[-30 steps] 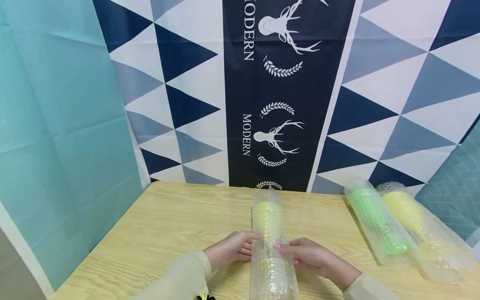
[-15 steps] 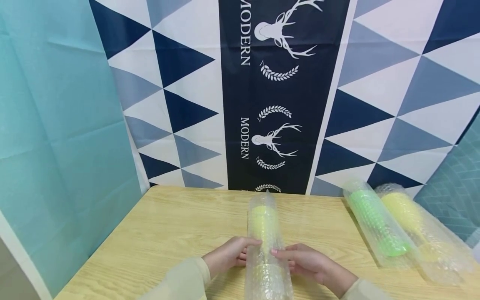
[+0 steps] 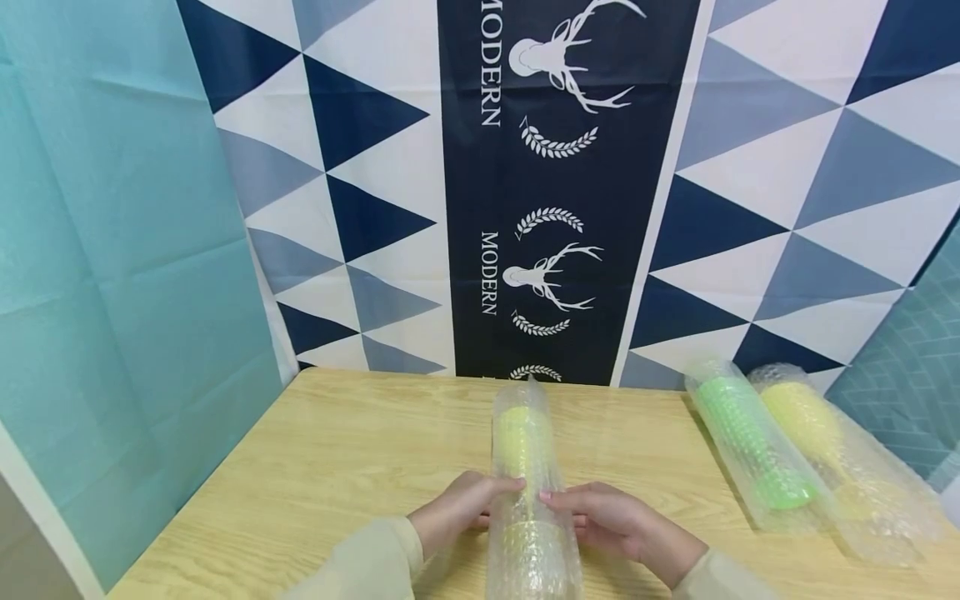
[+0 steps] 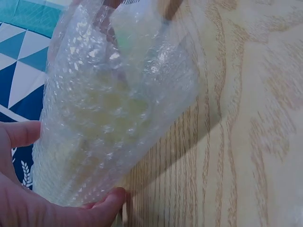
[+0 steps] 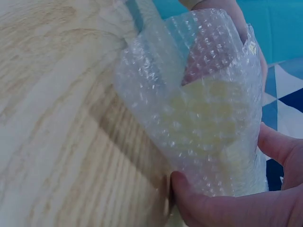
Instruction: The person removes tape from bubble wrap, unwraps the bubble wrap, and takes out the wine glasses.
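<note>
A yellow object in clear bubble wrap [image 3: 517, 437], narrow at its middle, lies lengthwise at the middle of the table. Its exact kind is blurred by the wrap. My left hand [image 3: 463, 508] grips its left side, thumb on top and fingers partly hidden behind it. From the right side my right hand [image 3: 618, 521] holds it the same way, the thumb tips close together over the narrow part. Both wrist views show the loose, open end of the bubble wrap [image 4: 109, 113], the yellow showing through, with a thumb and a finger on either side of it.
A green object in bubble wrap [image 3: 757, 442] and another yellow one in bubble wrap [image 3: 813, 425] lie side by side at the right of the wooden table [image 3: 360, 433]. A patterned cloth [image 3: 540, 192] hangs behind the far edge, a teal curtain [image 3: 135, 275] at the left.
The wrapped yellow object and both hands have shifted slightly to the left and nearer, partly with the head view's own movement. Both hands keep their hold; the wrapped objects at the right stay put.
</note>
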{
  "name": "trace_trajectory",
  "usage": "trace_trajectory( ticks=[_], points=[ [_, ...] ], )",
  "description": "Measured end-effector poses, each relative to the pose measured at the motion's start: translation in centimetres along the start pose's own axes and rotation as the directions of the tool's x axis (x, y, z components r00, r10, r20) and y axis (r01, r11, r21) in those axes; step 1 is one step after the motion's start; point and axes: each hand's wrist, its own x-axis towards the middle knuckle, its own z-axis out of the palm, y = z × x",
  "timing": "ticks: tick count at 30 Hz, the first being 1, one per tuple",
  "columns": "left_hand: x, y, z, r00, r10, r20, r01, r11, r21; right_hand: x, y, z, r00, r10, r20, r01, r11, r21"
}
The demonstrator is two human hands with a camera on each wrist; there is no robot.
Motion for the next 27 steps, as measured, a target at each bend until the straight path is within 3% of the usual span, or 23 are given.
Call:
trace_trajectory(
  ticks=[12,18,23,27],
  points=[
    [-0.1,0.3,0.4,1.0,0.02,-0.004,-0.02,0.999,-0.042,-0.7,-1.2,-0.8,0.999,-0.033,-0.014,0.033,0.999,-0.005],
    [-0.3,0.7,0.7,1.0,0.003,-0.007,-0.004,1.0,-0.017,-1.1,-2.3,-1.5,0.993,-0.059,-0.105,0.046,0.991,-0.127],
    [-0.3,0.9,1.0,1.0,0.005,-0.025,-0.005,1.0,0.003,-1.2,-3.8,-1.5,0.96,-0.055,-0.274,-0.033,0.952,-0.306],
    [-0.3,0.9,1.3,0.999,-0.004,-0.034,0.004,1.0,0.002,-0.8,-5.0,-1.3,0.909,-0.107,-0.402,-0.103,0.879,-0.466]
  ],
)
